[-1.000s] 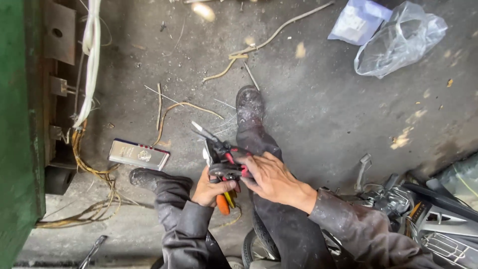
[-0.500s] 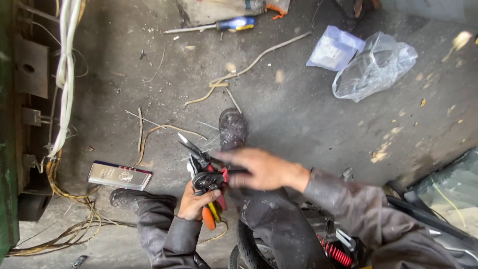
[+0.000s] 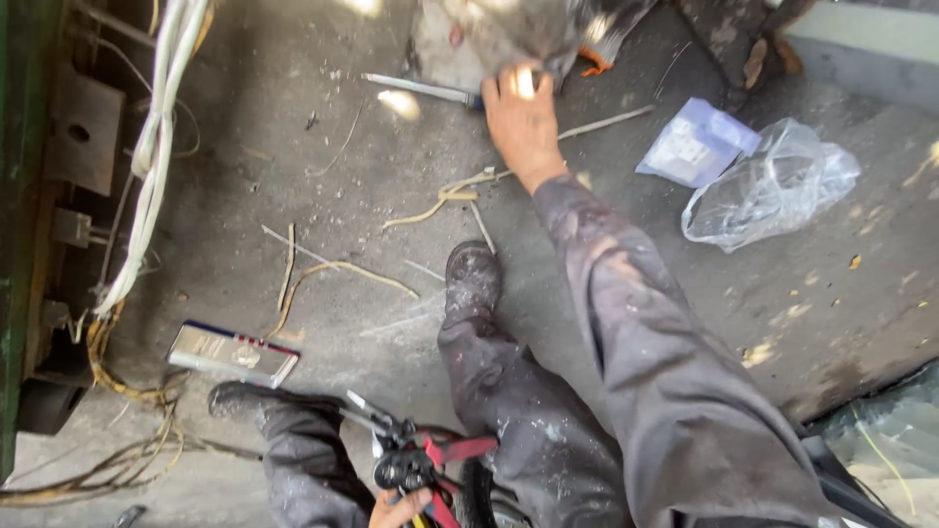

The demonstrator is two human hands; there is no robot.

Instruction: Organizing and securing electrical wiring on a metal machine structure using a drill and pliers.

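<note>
My right hand is stretched far forward over the concrete floor, fingers resting on the handle end of a screwdriver with a metal shaft, beside a grey crumpled bag. Whether the fingers close around the screwdriver is hidden. My left hand sits low at the frame's bottom edge between my knees. It grips a red-handled crimping tool with black jaws. My dark boot points forward just under the outstretched arm.
White cables run down a green metal frame at left, with yellow wires bundled below. Cut wire scraps litter the floor. A small flat box lies near my left boot. Clear plastic bags lie at right.
My right hand left the crimping tool and reached forward to the screwdriver at the far side. The left hand kept the tool. The view tilted forward.
</note>
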